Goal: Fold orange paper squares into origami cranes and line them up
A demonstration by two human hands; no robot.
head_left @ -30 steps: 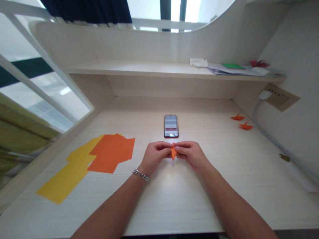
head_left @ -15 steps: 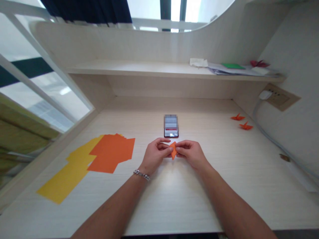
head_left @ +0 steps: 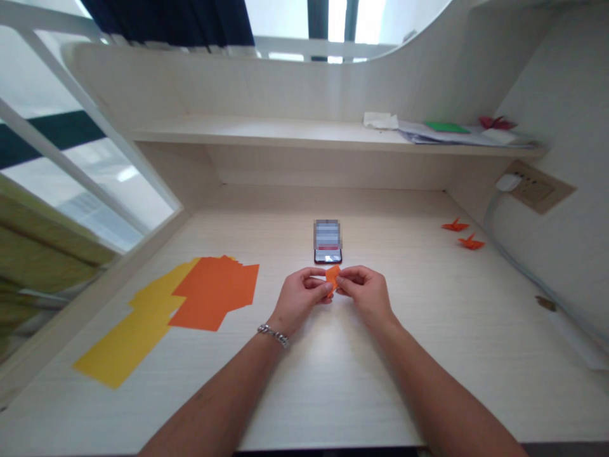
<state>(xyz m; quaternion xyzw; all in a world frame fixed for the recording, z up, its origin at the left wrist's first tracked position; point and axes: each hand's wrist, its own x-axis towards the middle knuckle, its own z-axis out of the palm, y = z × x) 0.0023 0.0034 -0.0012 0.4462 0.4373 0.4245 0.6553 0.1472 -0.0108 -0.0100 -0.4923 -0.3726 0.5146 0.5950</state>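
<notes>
Your left hand and right hand both pinch the folded orange paper between them; its long axis slants far-right to near-left, neither hand clearly nearer.

This looks like a study nook in a dormitory or bedroom; a built-in pale laminate table runs beneath a matching shelf stacked with papers; a wall socket panel sits just above the table, and a dark curtain hangs beyond.
</notes>
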